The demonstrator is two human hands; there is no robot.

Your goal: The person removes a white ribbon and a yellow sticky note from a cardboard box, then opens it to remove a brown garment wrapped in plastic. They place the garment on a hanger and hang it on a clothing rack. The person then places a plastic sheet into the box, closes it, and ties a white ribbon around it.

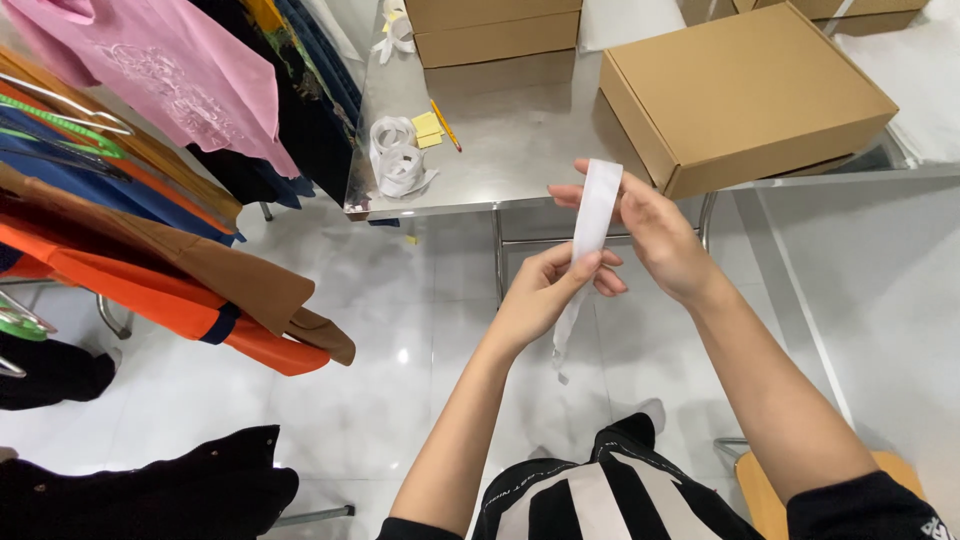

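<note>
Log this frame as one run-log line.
left hand: pinches white strip low | right hand: holds strip top | behind: steel table, closed cardboard box

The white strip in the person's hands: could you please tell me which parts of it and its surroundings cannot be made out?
- White strip: head view, middle hidden by left hand fingers.
- Right hand: palm faces away.
- Cardboard box: closed, contents hidden.
- Hanging clothes: cut off by left edge.

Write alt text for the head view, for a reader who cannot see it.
Seen from above, a person's left hand and right hand hold a white strip stretched between them above a pale floor. Ahead, a steel table carries a brown cardboard box and loose white strips; clothes hang at left.
</note>
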